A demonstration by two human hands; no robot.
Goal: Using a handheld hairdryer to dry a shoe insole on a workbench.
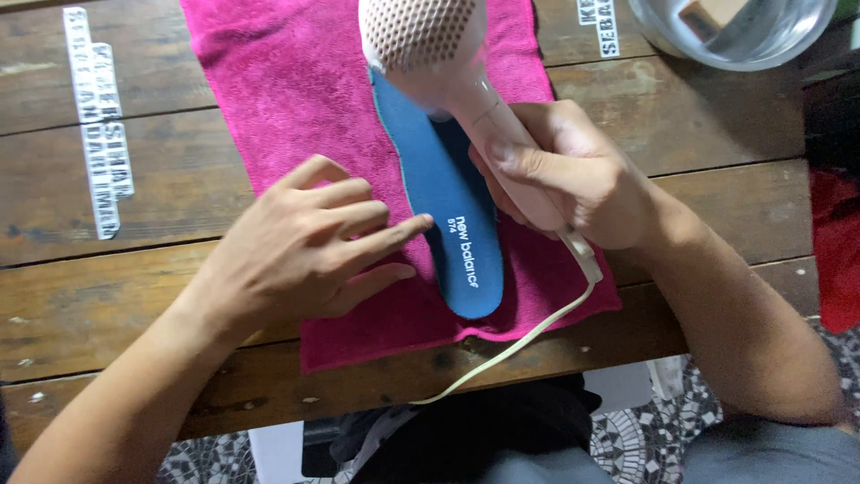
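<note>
A blue shoe insole [452, 206] lies lengthwise on a pink towel [287, 90] spread over a wooden table [134, 296]. My right hand [573, 175] grips the handle of a pale pink hair dryer [430, 45], whose round mesh head hangs over the insole's far end. Its cream cord [524, 341] trails off the table's near edge. My left hand [309, 242] rests flat on the towel, fingers spread, one fingertip touching the insole's left edge near the heel.
A clear glass bowl [735, 36] stands at the far right corner. White printed strips [98, 125] are stuck on the table's left side. A red cloth [838, 251] shows at the right edge. Patterned floor tiles [645, 430] lie below.
</note>
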